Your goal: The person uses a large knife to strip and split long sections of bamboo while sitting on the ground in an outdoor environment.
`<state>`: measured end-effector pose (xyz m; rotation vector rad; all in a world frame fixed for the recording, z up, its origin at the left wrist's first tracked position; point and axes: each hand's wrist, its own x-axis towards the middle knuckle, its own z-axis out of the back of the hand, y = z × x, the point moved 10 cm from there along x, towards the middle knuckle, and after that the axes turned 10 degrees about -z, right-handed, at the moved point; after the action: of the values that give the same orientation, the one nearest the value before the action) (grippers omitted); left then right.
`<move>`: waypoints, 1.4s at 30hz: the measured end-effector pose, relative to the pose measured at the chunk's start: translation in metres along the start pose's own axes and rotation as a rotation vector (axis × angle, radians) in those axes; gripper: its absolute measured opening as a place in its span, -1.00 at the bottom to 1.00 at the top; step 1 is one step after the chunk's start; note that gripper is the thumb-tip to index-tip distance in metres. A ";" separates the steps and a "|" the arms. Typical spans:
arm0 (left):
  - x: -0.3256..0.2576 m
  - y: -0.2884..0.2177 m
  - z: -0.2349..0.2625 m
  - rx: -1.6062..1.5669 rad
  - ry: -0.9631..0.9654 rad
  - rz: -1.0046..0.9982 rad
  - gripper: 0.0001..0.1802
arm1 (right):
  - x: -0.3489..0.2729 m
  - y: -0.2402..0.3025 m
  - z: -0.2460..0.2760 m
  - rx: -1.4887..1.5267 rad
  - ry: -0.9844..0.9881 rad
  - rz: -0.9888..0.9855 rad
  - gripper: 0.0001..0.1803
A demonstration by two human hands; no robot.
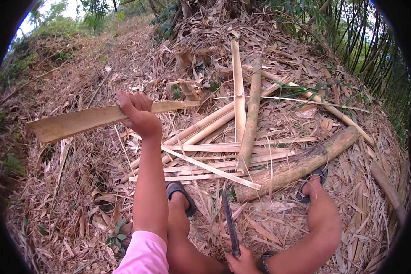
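My left hand [137, 112] is raised at the end of an outstretched arm, its fingers wrapped round a broad split bamboo piece [77, 122]. The piece lies crosswise, its wide end to the left. Low in the middle, near my legs, my right hand [243, 262] is closed on a machete [229, 221]. Its long, narrow, dark blade points up and away from me; the handle is mostly hidden. Beyond the blade, several pale bamboo strips [205, 166] lie in a loose pile. A thick log [301, 164] rests between my feet and to the right.
A round bamboo pole [251, 116] and an upright-looking split length [238, 86] lie across the pile. Cut stumps [187, 89] stand farther back. Dry leaves and husks cover the sloping ground. Bamboo stems [370, 50] grow at the far right. My sandalled feet [180, 196] flank the work area.
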<state>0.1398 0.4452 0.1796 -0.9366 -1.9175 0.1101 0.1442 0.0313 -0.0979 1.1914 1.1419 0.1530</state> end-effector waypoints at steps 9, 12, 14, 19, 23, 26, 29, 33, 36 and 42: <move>0.011 0.002 0.033 0.135 -0.196 -0.042 -0.41 | 0.111 0.100 -0.069 -0.250 0.008 0.444 -0.64; 0.011 0.004 0.034 0.160 -0.226 -0.047 -0.40 | 0.146 0.174 -0.091 -0.321 -0.106 0.741 -0.66; 0.010 0.006 0.038 0.145 -0.207 -0.055 -0.42 | 0.159 0.221 -0.106 -0.281 -0.111 0.944 -0.67; 0.016 0.002 0.043 0.195 -0.291 -0.106 -0.47 | 0.249 0.266 -0.146 -0.401 -0.122 0.977 -0.65; 0.013 0.004 0.050 0.233 -0.476 -0.045 -0.47 | 0.301 0.267 -0.156 -0.578 -0.169 0.932 -0.62; 0.020 -0.005 0.051 0.253 -0.454 -0.090 -0.49 | 0.279 0.281 -0.162 -0.404 -0.145 1.105 -0.61; 0.018 -0.006 0.047 0.276 -0.447 -0.133 -0.47 | 0.238 0.300 -0.160 -0.193 -0.096 1.247 -0.61; 0.013 0.004 0.035 0.418 -0.425 -0.166 -0.51 | 0.331 0.286 -0.166 -0.575 -0.265 0.970 -0.58; 0.023 -0.004 0.050 0.346 -0.392 -0.129 -0.52 | 0.333 0.286 -0.171 -0.559 -0.228 0.950 -0.53; 0.024 0.000 0.063 0.281 -0.414 -0.149 -0.51 | 0.220 0.323 -0.165 -0.202 -0.114 1.298 -0.70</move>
<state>0.0841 0.4796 0.1632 -0.6106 -2.2687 0.5046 0.2677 0.4156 0.0330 1.5618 0.0935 1.1289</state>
